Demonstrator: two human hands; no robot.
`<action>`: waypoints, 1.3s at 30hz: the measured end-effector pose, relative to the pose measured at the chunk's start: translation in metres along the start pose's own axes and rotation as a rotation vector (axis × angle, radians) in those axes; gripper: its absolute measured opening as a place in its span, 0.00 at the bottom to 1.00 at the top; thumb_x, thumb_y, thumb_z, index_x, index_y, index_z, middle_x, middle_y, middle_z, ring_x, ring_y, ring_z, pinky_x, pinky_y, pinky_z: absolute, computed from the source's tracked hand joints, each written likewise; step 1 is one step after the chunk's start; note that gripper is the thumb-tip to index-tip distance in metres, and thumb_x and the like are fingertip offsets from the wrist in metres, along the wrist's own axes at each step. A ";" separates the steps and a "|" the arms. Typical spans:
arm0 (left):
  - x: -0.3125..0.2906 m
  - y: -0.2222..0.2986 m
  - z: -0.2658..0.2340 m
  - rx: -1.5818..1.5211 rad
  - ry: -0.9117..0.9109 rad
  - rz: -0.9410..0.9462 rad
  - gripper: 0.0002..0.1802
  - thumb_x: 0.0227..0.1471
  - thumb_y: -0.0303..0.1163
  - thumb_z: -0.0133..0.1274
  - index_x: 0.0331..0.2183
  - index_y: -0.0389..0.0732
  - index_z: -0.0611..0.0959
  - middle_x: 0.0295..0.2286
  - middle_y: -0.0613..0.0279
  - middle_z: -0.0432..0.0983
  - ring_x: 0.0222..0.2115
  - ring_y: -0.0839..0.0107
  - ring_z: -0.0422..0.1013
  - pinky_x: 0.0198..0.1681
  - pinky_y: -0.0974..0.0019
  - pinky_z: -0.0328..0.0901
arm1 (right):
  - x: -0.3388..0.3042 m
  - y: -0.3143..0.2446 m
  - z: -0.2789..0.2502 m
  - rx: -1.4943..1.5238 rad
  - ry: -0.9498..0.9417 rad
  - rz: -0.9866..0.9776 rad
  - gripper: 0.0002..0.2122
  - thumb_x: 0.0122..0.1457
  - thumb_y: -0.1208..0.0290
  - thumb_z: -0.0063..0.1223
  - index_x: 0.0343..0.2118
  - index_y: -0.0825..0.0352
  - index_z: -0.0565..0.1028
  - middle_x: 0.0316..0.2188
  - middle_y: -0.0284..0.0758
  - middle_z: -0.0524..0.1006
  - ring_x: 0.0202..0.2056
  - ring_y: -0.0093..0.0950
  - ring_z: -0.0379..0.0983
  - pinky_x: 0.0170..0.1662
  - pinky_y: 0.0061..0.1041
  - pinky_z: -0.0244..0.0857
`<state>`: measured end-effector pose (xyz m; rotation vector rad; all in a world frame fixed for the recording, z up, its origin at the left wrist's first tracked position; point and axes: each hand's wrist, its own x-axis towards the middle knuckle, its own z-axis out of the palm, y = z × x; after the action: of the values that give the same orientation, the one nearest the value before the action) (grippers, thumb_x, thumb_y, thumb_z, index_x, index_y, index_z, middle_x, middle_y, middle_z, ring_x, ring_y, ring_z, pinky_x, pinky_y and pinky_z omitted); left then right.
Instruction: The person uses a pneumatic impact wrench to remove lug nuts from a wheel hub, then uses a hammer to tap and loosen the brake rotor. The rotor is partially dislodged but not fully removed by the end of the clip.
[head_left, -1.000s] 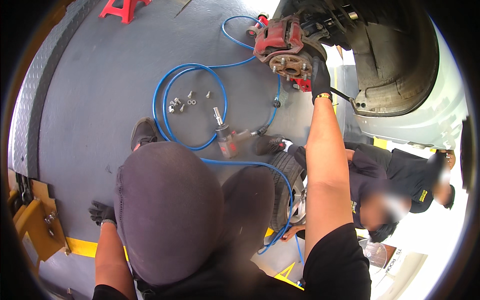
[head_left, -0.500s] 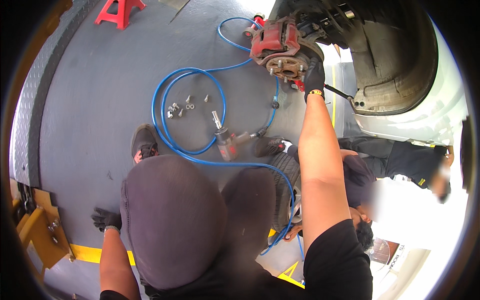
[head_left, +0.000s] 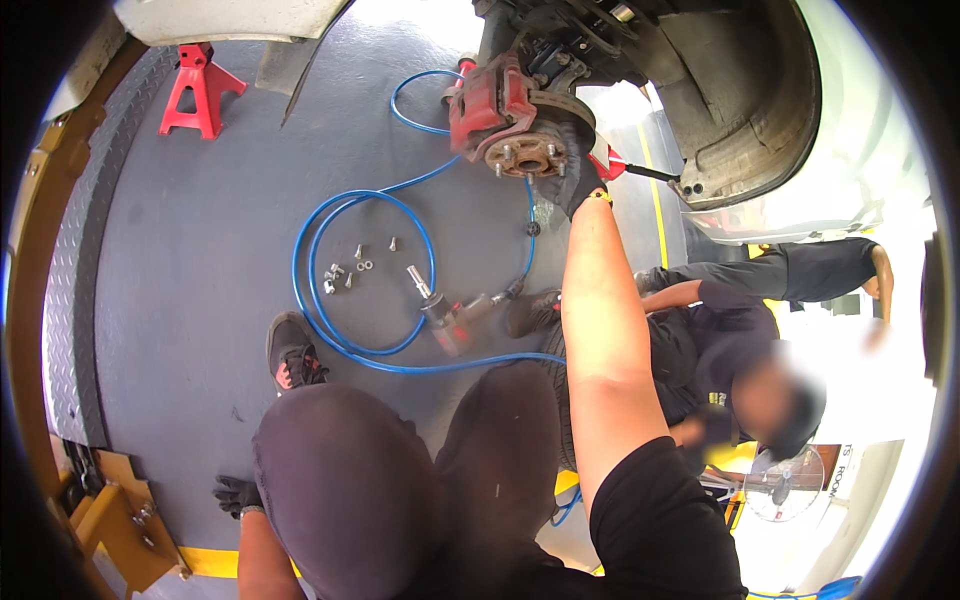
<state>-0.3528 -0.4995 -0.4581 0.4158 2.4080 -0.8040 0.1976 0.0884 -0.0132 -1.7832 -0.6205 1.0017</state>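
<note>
My right arm stretches up to a rusty wheel hub under a car. My right hand, in a dark glove, is closed at the right edge of the brake disc; its fingers are smeared and partly hidden. A worn red brake caliper sits at the disc's left. Down beside my left knee, my left hand, also gloved, hangs with fingers apart, holding nothing. On the floor lies an impact wrench with a long socket, joined to a blue air hose. Several wheel nuts are scattered left of it.
A red jack stand stands far left. The wheel arch liner curves overhead at right. A tyre lies by my right leg, partly hidden by my arm. One co-worker crouches at right; another person is behind. A yellow metal bracket is lower left.
My view has shifted, bringing the whole jack stand into sight. The right hand stays at the disc's edge. The crouching co-worker's head has come up and to the right.
</note>
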 end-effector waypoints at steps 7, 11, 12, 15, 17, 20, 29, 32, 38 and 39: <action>0.011 0.002 0.005 0.051 0.040 0.001 0.47 0.62 0.57 0.39 0.71 0.56 0.35 0.70 0.39 0.29 0.67 0.25 0.36 0.66 0.28 0.42 | 0.004 0.009 0.007 0.222 -0.144 0.028 0.27 0.56 0.46 0.60 0.58 0.46 0.69 0.50 0.27 0.75 0.49 0.29 0.75 0.42 0.36 0.72; 0.011 -0.006 -0.001 0.001 -0.032 0.029 0.49 0.62 0.57 0.39 0.70 0.55 0.32 0.69 0.37 0.27 0.67 0.26 0.36 0.66 0.29 0.42 | -0.004 0.018 0.017 0.262 -0.132 -0.235 0.27 0.56 0.46 0.60 0.58 0.46 0.70 0.49 0.26 0.76 0.49 0.28 0.75 0.40 0.35 0.73; 0.004 -0.005 -0.002 -0.020 0.016 0.032 0.48 0.62 0.57 0.39 0.70 0.55 0.32 0.69 0.37 0.27 0.67 0.26 0.35 0.66 0.29 0.42 | -0.007 0.020 0.020 0.271 -0.125 -0.300 0.27 0.55 0.46 0.60 0.58 0.46 0.70 0.49 0.26 0.76 0.49 0.28 0.75 0.39 0.35 0.73; -0.006 -0.006 0.009 -0.259 0.371 0.097 0.48 0.63 0.53 0.40 0.70 0.56 0.30 0.69 0.37 0.26 0.67 0.25 0.34 0.65 0.28 0.44 | -0.017 0.021 0.027 0.256 -0.083 -0.242 0.27 0.54 0.47 0.62 0.55 0.52 0.73 0.46 0.28 0.78 0.45 0.27 0.77 0.37 0.31 0.73; 0.009 -0.007 0.014 -0.128 0.137 0.024 0.49 0.63 0.54 0.41 0.70 0.56 0.30 0.69 0.37 0.25 0.67 0.26 0.33 0.64 0.28 0.45 | 0.002 0.019 0.022 0.246 -0.090 -0.219 0.28 0.54 0.46 0.62 0.54 0.54 0.74 0.45 0.29 0.78 0.44 0.26 0.77 0.36 0.29 0.73; 0.009 -0.002 0.001 -0.090 -0.033 0.022 0.48 0.63 0.54 0.40 0.70 0.57 0.30 0.70 0.38 0.26 0.67 0.26 0.33 0.64 0.28 0.46 | 0.024 0.019 0.013 0.233 -0.096 -0.182 0.28 0.53 0.45 0.62 0.54 0.57 0.75 0.44 0.30 0.79 0.42 0.26 0.77 0.36 0.28 0.73; 0.019 -0.022 -0.026 0.014 -0.120 -0.036 0.52 0.60 0.62 0.40 0.70 0.52 0.32 0.69 0.37 0.26 0.68 0.27 0.34 0.66 0.31 0.45 | 0.011 0.007 0.039 0.034 -0.058 -0.013 0.33 0.54 0.38 0.59 0.56 0.58 0.73 0.46 0.31 0.78 0.44 0.27 0.77 0.40 0.30 0.73; -0.014 -0.016 -0.052 0.002 -0.207 0.040 0.66 0.48 0.70 0.49 0.70 0.48 0.32 0.69 0.37 0.25 0.68 0.30 0.32 0.67 0.33 0.42 | 0.042 0.035 0.014 0.028 -0.150 -0.077 0.33 0.55 0.38 0.58 0.56 0.58 0.73 0.47 0.31 0.77 0.46 0.28 0.76 0.42 0.31 0.73; -0.086 -0.008 -0.148 -0.130 -0.291 0.123 0.86 0.30 0.81 0.60 0.69 0.41 0.30 0.69 0.35 0.23 0.69 0.33 0.27 0.69 0.37 0.33 | 0.049 0.042 -0.012 0.274 -0.276 -0.052 0.31 0.58 0.39 0.54 0.58 0.55 0.71 0.52 0.32 0.75 0.49 0.30 0.75 0.47 0.33 0.73; -0.081 -0.015 -0.144 -0.152 -0.265 0.103 0.86 0.30 0.81 0.60 0.69 0.42 0.29 0.69 0.35 0.22 0.69 0.33 0.26 0.69 0.37 0.32 | 0.036 0.038 0.003 0.303 -0.235 -0.015 0.31 0.57 0.39 0.54 0.58 0.55 0.71 0.53 0.32 0.74 0.50 0.30 0.75 0.49 0.33 0.72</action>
<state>-0.3539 -0.4299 -0.3077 0.3469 2.1638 -0.5862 0.2131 0.1018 -0.0615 -1.4060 -0.5892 1.2358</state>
